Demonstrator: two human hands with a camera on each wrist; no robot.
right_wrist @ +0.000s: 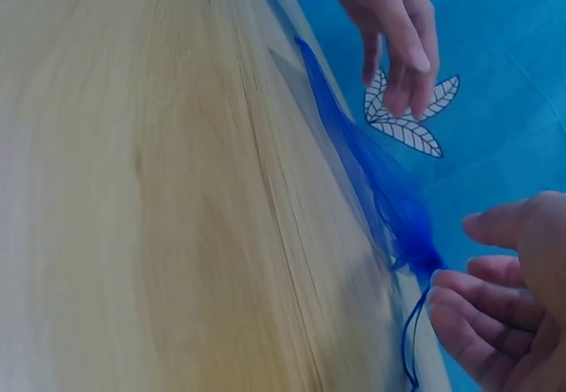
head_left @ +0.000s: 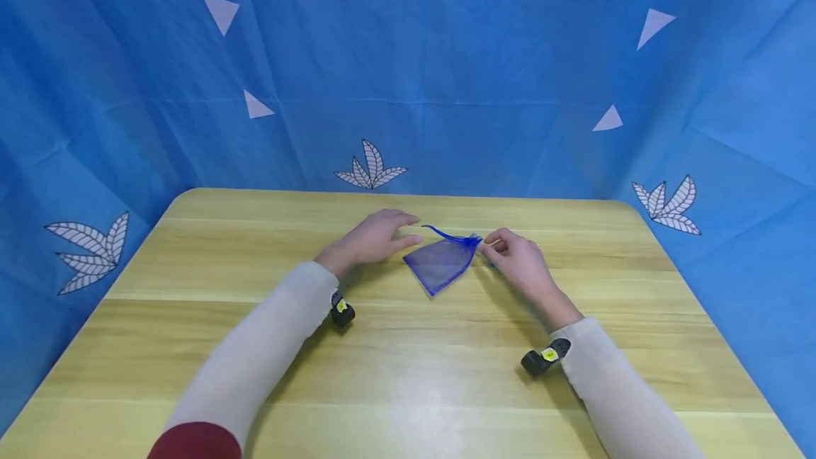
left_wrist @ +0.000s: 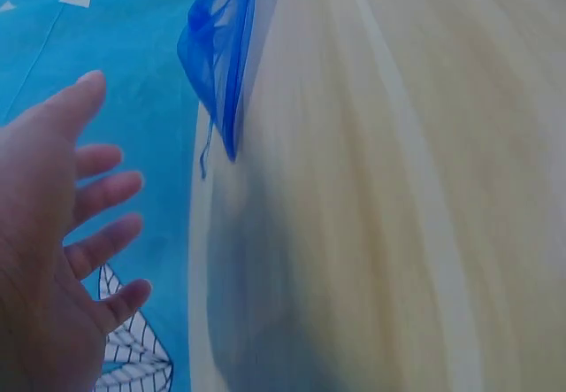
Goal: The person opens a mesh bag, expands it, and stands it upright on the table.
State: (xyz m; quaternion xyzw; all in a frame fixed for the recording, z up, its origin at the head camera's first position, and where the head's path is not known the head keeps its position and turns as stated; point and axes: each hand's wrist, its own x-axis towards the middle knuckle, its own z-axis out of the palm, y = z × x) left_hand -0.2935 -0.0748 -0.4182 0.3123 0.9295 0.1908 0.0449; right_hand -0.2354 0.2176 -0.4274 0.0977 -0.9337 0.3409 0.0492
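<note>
A sheer blue drawstring pouch (head_left: 441, 264) lies on the table between the two hands, its neck gathered on the right. A blue cord (head_left: 446, 234) trails from the neck toward the left. My right hand (head_left: 515, 258) is at the gathered neck. In the right wrist view, fingertips (right_wrist: 439, 288) touch or almost touch the pouch (right_wrist: 389, 197), while the thumb stands apart from them. Cord loops (right_wrist: 409, 334) hang below those fingertips. To the left of the pouch, my left hand (head_left: 376, 236) is held above the table with spread fingers, holding nothing.
The wooden table (head_left: 408, 374) reaches back to a blue curtain (head_left: 421, 55) with white leaf and triangle prints. Each wrist carries a small black camera, one on the left sleeve (head_left: 268, 342) and one on the right sleeve (head_left: 621, 388).
</note>
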